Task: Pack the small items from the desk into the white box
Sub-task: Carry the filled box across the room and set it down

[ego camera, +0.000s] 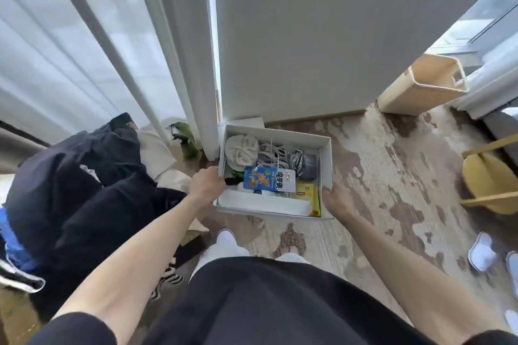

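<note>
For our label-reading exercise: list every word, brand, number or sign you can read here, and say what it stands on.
"魔芋爽", as best it reads: large dark characters on the blue packet in the white box.
Red logo on that packet: too small to read.
Red mark on the yellow box: blurred, unreadable.
Tag on the basket: unreadable.

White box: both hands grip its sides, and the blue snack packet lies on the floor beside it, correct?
No. The head view shows the blue snack packet lying inside the white box instead. The left hand and right hand do grip its sides.
</note>
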Demonstrator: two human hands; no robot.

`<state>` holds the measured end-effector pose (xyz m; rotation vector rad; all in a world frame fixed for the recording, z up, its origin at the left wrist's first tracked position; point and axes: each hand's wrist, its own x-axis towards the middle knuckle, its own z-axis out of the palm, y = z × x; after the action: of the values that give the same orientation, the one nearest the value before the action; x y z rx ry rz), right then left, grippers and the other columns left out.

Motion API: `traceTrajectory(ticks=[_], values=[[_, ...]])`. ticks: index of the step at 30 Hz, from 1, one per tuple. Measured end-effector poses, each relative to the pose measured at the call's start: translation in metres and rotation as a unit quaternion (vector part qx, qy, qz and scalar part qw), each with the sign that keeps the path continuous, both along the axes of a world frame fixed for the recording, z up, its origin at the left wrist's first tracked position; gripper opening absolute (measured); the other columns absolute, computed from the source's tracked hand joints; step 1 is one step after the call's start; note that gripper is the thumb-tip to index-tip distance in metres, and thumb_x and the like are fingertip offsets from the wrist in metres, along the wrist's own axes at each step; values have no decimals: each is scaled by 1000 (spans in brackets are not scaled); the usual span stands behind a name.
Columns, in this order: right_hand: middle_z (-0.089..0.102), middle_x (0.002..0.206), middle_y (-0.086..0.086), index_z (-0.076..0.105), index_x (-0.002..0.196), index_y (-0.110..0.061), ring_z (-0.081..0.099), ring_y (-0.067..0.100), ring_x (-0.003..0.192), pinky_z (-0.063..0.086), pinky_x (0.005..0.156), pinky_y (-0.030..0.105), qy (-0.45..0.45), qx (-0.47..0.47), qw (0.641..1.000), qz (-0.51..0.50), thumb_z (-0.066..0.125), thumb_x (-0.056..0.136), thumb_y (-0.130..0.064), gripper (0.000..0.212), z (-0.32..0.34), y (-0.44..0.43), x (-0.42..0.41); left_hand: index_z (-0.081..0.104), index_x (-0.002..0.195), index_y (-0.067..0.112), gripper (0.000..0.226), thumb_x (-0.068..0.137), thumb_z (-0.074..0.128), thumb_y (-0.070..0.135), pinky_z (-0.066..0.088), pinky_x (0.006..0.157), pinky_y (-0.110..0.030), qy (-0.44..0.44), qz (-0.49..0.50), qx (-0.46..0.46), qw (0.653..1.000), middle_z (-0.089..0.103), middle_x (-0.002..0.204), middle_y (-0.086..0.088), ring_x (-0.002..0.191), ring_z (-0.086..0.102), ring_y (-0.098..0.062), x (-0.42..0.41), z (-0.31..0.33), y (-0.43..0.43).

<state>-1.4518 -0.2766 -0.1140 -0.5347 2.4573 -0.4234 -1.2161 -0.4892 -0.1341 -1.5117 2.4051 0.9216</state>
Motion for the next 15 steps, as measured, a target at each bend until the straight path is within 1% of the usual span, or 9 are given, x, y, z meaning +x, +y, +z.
traceTrajectory(ticks=[2,5,8,10,12,13,15], values=[[60,88,14,61,98,-2,53,27,75,37,64,28,-9,0,1000,1,44,94,-13,21,-7,-22,-20,59,84,14,12,83,47,17,44,64,-34,-3,11,8,1000,64,81,-12,75,59,-34,-16,2,-18],[64,93,17,62,102,0,55,29,81,39,68,29,-27,10,1000,6,44,94,-13,23,-18,-56,-55,61,89,16,15,84,47,18,45,63,-33,-17,27,21,999,59,77,-5,73,57,-31,-45,1,-44],[66,91,17,63,98,-3,56,29,79,39,67,28,-40,25,998,35,45,93,-13,21,-30,-91,-99,63,93,11,18,85,48,17,46,62,-32,-40,36,31,998,61,78,-5,72,58,-28,-80,-5,-69],[66,88,14,63,93,-8,56,29,79,40,68,29,-55,29,997,46,46,91,-12,17,-40,-113,-127,65,93,9,20,85,48,16,52,65,-34,-48,48,43,997,64,80,-6,74,61,-27,-103,-9,-83],[66,86,11,62,92,-9,58,29,79,42,69,30,-73,33,995,64,45,91,-12,17,-50,-137,-156,65,92,11,20,85,47,17,56,73,-39,-56,75,51,994,68,84,-7,78,63,-28,-125,-15,-98],[67,86,12,62,91,-8,58,30,79,43,70,31,-82,34,994,71,45,92,-12,18,-55,-149,-169,65,91,13,20,84,47,18,56,75,-40,-61,88,55,993,69,85,-7,79,63,-29,-135,-18,-105],[67,87,13,62,92,-8,59,32,82,42,71,31,-94,32,992,77,44,93,-11,18,-64,-172,-193,63,88,17,18,84,46,21,55,73,-38,-72,115,70,988,68,84,-6,78,63,-29,-155,-27,-122]])
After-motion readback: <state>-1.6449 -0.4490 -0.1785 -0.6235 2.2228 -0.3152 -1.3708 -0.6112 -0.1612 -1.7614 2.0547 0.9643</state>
